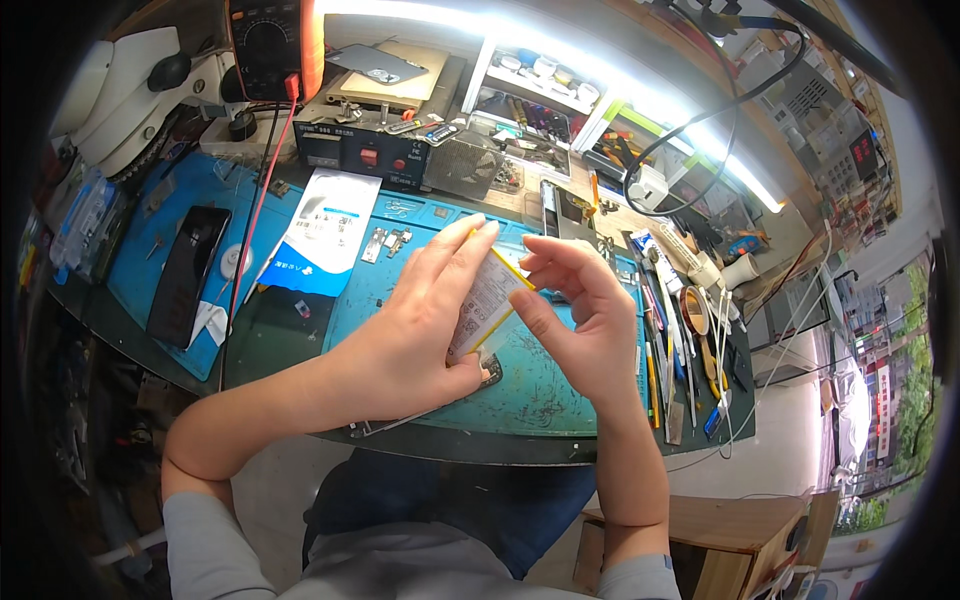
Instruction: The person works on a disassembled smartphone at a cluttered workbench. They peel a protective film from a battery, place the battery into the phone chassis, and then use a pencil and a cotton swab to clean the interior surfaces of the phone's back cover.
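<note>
My left hand [415,320] grips a flat battery [482,300] with a pale label and yellow edges, fingers along its left side. My right hand [585,330] has its thumb and curled fingers at the battery's upper right corner, where a clear film shows. Both are over a blue work mat [540,390]. A dark phone part [490,370] lies partly hidden under my left hand.
A black phone [187,276] and white-blue packet [320,230] lie left. Tools [680,350] crowd the right edge. A power unit [360,150], orange-cased multimeter [265,50] and white microscope [120,100] stand behind. Cables [730,100] hang upper right.
</note>
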The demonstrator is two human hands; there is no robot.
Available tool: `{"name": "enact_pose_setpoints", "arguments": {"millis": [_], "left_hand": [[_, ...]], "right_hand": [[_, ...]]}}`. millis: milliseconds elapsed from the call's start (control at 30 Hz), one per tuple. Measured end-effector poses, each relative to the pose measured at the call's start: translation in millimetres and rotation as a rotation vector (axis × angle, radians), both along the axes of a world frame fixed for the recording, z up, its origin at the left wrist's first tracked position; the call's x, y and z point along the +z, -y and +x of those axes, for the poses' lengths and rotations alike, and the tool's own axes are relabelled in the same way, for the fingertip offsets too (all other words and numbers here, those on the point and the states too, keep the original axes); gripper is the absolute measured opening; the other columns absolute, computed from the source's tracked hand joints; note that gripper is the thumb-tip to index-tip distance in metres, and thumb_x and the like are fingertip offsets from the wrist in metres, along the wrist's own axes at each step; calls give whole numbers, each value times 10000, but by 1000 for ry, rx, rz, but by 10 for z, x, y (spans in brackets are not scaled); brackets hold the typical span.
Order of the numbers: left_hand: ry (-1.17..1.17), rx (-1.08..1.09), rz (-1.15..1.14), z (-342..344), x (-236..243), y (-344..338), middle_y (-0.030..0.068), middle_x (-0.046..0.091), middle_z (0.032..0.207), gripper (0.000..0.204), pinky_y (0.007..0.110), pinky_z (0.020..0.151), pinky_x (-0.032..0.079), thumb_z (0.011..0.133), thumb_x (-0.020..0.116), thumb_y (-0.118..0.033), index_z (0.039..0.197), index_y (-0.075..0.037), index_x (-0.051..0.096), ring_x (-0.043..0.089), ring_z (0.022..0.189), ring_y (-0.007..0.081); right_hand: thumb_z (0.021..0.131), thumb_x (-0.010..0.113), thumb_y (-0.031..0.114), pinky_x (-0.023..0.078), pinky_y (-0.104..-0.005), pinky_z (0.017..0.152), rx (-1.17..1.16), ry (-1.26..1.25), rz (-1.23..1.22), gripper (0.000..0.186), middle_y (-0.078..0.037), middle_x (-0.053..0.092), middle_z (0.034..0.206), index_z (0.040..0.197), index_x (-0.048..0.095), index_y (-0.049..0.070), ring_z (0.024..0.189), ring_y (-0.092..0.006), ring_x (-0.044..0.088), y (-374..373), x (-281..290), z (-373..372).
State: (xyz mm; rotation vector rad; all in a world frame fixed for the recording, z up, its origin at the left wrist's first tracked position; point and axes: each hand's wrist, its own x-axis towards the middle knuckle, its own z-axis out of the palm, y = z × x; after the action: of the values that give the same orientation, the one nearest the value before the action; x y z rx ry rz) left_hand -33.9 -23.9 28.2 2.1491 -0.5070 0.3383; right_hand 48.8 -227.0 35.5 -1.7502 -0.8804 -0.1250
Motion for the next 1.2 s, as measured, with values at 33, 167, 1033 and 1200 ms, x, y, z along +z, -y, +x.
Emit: {"name": "enact_pose_setpoints", "arguments": {"millis": [33,167,1033,1200], "left_hand": [[36,12,18,5,-9,9,273,243,1618,979,497,1227,309,763,744,-61,1593,51,238,310,1471,475],[149,53,104,25,-39,32,276,260,1603,989,508,1197,340,730,743,-38,1588,44,259,366,1401,483],[-642,-532,-1204,145,92,-91,148,445,1532,960,441,1147,458,826,684,-28,1654,-50,200,496,1401,267],[-655,-599,-1239,191,59,-152,150,432,1561,980,480,1169,436,780,637,-43,1661,-65,208,482,1419,296]], "right_hand": [[870,791,16,548,-291,925,5,-19,13,434,-83,694,1093,1288,676,10,954,-146,717,0,2,-6],[887,778,14,551,-298,938,44,-134,58,453,-73,692,1097,1323,653,7,1002,-150,704,-18,-8,-23],[936,800,181,535,-280,865,298,-689,293,364,-44,706,1095,1222,644,21,972,-101,656,136,123,46],[932,808,207,535,-265,782,398,-751,341,248,-44,732,989,1079,697,40,874,-106,670,135,91,75]]}}
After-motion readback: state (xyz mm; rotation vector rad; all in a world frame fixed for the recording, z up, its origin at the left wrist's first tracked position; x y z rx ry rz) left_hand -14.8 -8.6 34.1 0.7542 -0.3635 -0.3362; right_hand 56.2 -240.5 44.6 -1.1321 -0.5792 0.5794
